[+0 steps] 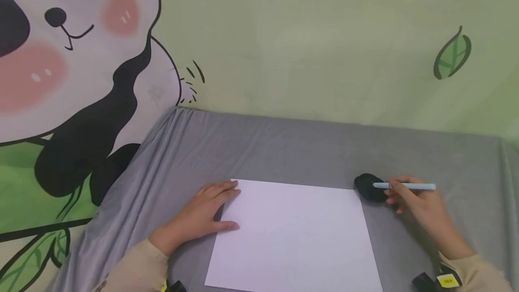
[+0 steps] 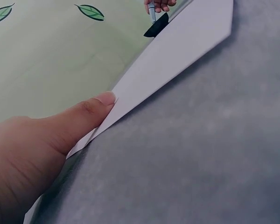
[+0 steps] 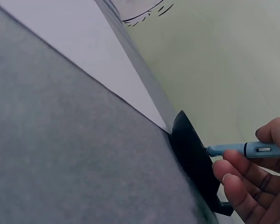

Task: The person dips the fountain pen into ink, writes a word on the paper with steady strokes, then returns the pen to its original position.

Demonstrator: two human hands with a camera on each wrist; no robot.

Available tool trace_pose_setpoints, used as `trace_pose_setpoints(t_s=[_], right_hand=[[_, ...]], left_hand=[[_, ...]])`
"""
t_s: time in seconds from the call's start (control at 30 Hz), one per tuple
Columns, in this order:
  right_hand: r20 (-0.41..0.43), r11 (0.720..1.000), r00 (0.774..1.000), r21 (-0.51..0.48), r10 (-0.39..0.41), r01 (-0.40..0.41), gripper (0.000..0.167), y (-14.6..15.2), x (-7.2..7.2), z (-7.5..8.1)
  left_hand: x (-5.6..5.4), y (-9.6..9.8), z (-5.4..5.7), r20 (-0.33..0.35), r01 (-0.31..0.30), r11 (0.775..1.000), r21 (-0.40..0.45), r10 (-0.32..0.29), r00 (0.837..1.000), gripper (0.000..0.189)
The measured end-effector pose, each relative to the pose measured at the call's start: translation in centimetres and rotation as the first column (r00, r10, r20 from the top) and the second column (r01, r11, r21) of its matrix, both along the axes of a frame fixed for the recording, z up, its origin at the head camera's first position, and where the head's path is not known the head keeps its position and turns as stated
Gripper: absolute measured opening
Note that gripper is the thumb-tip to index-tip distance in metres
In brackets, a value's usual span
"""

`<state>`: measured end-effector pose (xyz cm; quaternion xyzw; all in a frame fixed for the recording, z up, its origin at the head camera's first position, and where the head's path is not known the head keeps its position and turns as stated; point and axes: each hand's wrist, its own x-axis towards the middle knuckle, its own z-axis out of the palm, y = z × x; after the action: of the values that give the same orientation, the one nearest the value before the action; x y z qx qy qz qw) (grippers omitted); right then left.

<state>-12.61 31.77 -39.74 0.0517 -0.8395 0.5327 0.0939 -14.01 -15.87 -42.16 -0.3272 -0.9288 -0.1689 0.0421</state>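
a person's left hand (image 1: 198,214) lay on the left edge of a white sheet of paper (image 1: 292,238), its fingers loosely extended near the top left corner and its thumb lower down, spread away from them; it gripped nothing. the right hand (image 1: 427,208), beyond the sheet's right edge, pinched a light blue pen (image 1: 417,186) between thumb and fingers, the other fingers partly curled below. the pen was held nearly level, one end at a rounded black object (image 1: 366,187); whether the two were joined could not be told. that object sat at the paper's top right corner. sheet and object rested on a grey cloth (image 1: 292,148). behind rose a pale green backdrop (image 1: 316,53) printed with a panda (image 1: 85,71) at left and a leaf (image 1: 452,55) at right.
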Motion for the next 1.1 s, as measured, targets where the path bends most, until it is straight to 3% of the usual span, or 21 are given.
trace_pose_setpoints(t_s=[0.2, 0.37, 0.6, 0.87, 1.1], right_hand=[[0.012, 0.999, 1.000, -0.039, 0.028, -0.028, 0.026, 0.5, 0.1, 1.3], [0.019, 1.000, 1.000, 0.019, 0.007, -0.008, 0.020, 0.2, 0.1, 2.4], [-0.010, 1.000, 1.000, -0.005, -0.021, 0.021, 0.018, -0.7, 0.2, 3.4], [-0.029, 1.000, 0.999, -0.011, 0.019, -0.019, 0.015, -2.1, 0.4, 4.6], [-0.013, 0.998, 0.999, 0.044, 0.033, -0.033, 0.007, -3.4, 0.8, 5.1]], left_hand=[[-0.3, 0.4, 0.4, 0.017, 0.002, 1.000, 0.008, -0.002, 1.000, 0.075], [-0.4, 0.4, 0.6, -0.001, 0.003, 1.000, 0.013, -0.003, 1.000, 0.076], [-0.5, 0.3, 0.7, -0.027, 0.009, 1.000, 0.009, -0.009, 1.000, 0.074], [-0.4, 0.2, 0.6, -0.014, -0.001, 1.000, 0.006, 0.002, 1.000, 0.074], [-0.1, 0.2, 0.2, 0.001, 0.005, 1.000, 0.013, -0.005, 1.000, 0.073]])
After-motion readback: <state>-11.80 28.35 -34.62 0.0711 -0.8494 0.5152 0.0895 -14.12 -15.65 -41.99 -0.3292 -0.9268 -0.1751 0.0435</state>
